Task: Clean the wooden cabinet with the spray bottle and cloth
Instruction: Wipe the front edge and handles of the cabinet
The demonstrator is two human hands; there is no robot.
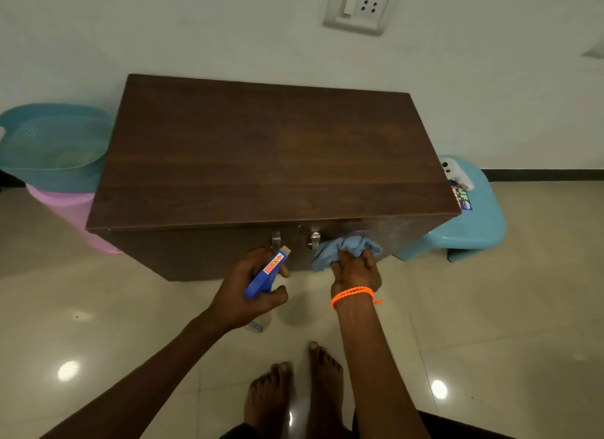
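A dark brown wooden cabinet (271, 151) stands against the wall, its two front doors carrying metal handles (314, 240). My left hand (248, 288) grips a spray bottle with a blue head (266, 273), its nozzle pointing at the cabinet front near the left handle; the clear bottle body is mostly hidden under my hand. My right hand (356, 272), an orange bead bracelet on its wrist, holds a bunched light blue cloth (346, 247) against the upper part of the right door, just right of the handles.
A teal basket (52, 144) sits on a pink bin (72, 216) left of the cabinet. A light blue plastic stool (470, 223) with a white object and a packet stands to the right. My bare feet (294, 399) are on the glossy tiled floor. A wall socket (359, 5) is above.
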